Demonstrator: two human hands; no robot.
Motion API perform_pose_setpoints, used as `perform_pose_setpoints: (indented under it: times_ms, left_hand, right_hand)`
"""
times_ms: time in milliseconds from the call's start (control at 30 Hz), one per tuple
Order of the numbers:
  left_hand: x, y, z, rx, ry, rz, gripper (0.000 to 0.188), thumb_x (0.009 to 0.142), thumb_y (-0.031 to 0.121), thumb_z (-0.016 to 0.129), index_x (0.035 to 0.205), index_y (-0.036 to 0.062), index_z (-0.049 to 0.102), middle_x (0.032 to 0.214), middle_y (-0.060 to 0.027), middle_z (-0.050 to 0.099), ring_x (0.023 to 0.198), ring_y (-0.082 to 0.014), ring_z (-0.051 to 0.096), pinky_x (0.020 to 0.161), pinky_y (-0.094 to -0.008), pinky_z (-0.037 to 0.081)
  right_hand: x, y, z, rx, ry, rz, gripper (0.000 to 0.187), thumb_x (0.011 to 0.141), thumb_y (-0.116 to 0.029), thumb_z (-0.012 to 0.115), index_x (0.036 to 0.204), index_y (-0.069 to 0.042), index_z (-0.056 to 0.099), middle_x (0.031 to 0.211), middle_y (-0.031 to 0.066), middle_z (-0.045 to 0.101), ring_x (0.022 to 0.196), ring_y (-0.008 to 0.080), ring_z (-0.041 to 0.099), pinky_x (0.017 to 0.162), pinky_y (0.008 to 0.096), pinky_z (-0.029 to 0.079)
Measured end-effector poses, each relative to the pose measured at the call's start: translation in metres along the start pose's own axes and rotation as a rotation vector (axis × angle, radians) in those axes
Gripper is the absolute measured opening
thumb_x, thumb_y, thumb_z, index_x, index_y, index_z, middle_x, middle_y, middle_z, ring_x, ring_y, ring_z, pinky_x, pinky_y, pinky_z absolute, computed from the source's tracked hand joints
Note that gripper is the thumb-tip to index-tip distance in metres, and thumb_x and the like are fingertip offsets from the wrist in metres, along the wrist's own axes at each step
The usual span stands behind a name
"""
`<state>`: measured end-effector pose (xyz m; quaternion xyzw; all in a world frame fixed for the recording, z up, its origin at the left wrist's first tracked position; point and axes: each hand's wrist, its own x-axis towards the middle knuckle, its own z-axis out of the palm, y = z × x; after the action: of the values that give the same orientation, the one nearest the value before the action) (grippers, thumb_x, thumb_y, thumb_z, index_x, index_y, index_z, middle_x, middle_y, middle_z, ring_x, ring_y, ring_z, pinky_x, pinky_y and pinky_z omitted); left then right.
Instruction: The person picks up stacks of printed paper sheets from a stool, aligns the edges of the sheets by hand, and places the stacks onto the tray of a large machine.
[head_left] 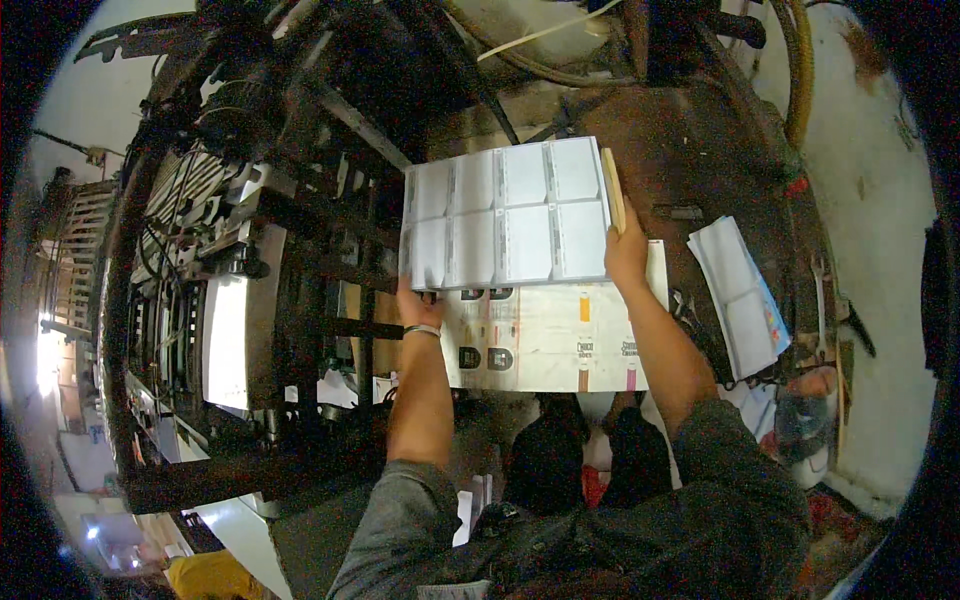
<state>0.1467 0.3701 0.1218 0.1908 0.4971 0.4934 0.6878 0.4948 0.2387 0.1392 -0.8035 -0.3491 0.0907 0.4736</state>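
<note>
Both my hands hold a stack of white printed sheets [505, 215] by its sides, over the table. Each half of the top sheet is divided into several pale panels with grey printed strips between them. My left hand [420, 306] grips the near left corner, its fingers partly hidden under the sheets. At the right edge, my right hand [627, 255] is closed round the stack. A flat yellowish strip [613, 190], perhaps wood, stands along that edge just beyond my right fingers. Beneath the stack lies a large cream printed sheet [545, 350] with dark and coloured marks.
A dark machine with rollers and bars [250, 250] fills the left side, close to my left arm. On the brown tabletop [680, 140] to the right lie more printed sheets [740, 300], a wrench [820, 300] and a rag [755, 410]. Hoses [800, 80] hang at the far right.
</note>
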Motion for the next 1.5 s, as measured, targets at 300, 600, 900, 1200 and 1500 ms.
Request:
perform_pose_setpoints:
  times_ms: [300, 600, 900, 1200, 1500]
  left_hand:
    - [0.025, -0.027, 0.013, 0.396, 0.440, -0.056, 0.075, 0.071, 0.042, 0.069, 0.127, 0.0001, 0.044, 0.116, -0.0241, 0.053, 0.091, -0.0351, 0.059, 0.069, -0.0525, 0.049]
    - [0.120, -0.073, -0.085, 1.140, 0.588, 0.249, 0.070, 0.065, 0.021, 0.071, 0.121, -0.0126, 0.045, 0.122, -0.0256, 0.053, 0.107, -0.0352, 0.055, 0.089, -0.0423, 0.046]
    - [0.073, -0.045, -0.020, 1.136, 0.545, 0.122, 0.067, 0.059, 0.017, 0.070, 0.115, -0.0128, 0.049, 0.115, -0.0260, 0.056, 0.104, -0.0360, 0.057, 0.091, -0.0385, 0.045]
    - [0.057, -0.034, -0.015, 0.861, 0.587, 0.043, 0.065, 0.058, 0.015, 0.071, 0.113, -0.0133, 0.051, 0.113, -0.0260, 0.058, 0.100, -0.0348, 0.060, 0.089, -0.0365, 0.047]
    - [0.056, -0.026, -0.029, 0.888, 0.800, 0.091, 0.056, 0.057, 0.017, 0.071, 0.099, -0.0165, 0.056, 0.105, -0.0283, 0.061, 0.097, -0.0367, 0.061, 0.084, -0.0391, 0.048]
  right_hand:
    - [0.000, 0.007, -0.003, 0.020, -0.018, 0.021, 0.059, 0.083, -0.004, 0.054, 0.138, -0.004, 0.032, 0.123, 0.0273, 0.051, 0.109, 0.0417, 0.053, 0.093, 0.0433, 0.042]
    - [-0.005, -0.004, 0.000, 0.104, 0.007, -0.011, 0.050, 0.082, -0.004, 0.054, 0.130, 0.001, 0.042, 0.114, 0.0274, 0.056, 0.103, 0.0414, 0.056, 0.089, 0.0420, 0.044]
    - [-0.003, 0.002, -0.002, 0.036, -0.017, 0.029, 0.056, 0.080, -0.001, 0.051, 0.134, -0.003, 0.038, 0.123, 0.0252, 0.052, 0.110, 0.0402, 0.053, 0.095, 0.0411, 0.041]
    - [-0.006, -0.007, -0.001, -0.039, -0.057, 0.056, 0.058, 0.078, -0.002, 0.051, 0.135, -0.005, 0.038, 0.119, 0.0257, 0.055, 0.107, 0.0411, 0.054, 0.092, 0.0427, 0.043]
    - [-0.023, -0.013, -0.003, -0.018, -0.150, 0.115, 0.060, 0.081, -0.001, 0.051, 0.138, -0.005, 0.032, 0.119, 0.0279, 0.054, 0.105, 0.0431, 0.054, 0.091, 0.0450, 0.043]
